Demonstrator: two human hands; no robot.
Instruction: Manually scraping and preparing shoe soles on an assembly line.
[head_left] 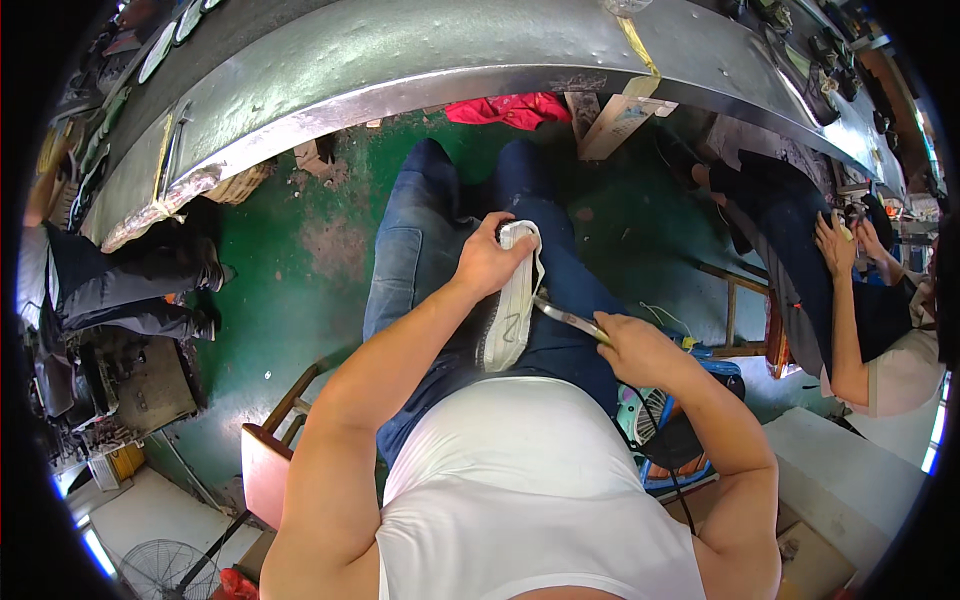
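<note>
A shoe with a whitish underside and a dark handwritten mark rests across my thighs, bottom side up. My left hand grips its far end, the thumb pressed on the white surface and the fingers round the left side. A strip of pale material stands up along the shoe's right edge near that end. In my right hand is a slim metal hand tool with a yellowish handle; its exact kind is unclear. The tool's tip meets the right edge of the shoe around mid-length.
A long metal-topped workbench curves across the far side, with red cloth beneath it. Co-workers sit at the right and left. A chair and a floor fan stand at lower left; a small fan is by my right side.
</note>
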